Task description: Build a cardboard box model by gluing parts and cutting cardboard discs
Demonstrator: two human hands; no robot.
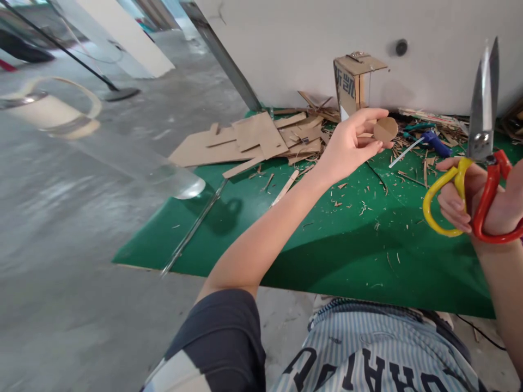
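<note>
Striped shirt (368, 337). Left hand (352, 136): pinching cardboard disc (386, 131). Right hand (474, 188): curled round scissors (482, 139). Apparent step: disc-trimming; further cuts need blades (479, 109) alongside.

Red scissor handle (487, 197) cropped at right, bottle (106, 153) blurred

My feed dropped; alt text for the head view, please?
Left hand holds a small cardboard disc above a green table; right hand holds scissors, blades up, one handle red, one yellow. Cardboard pieces lie along the table's far side.
</note>
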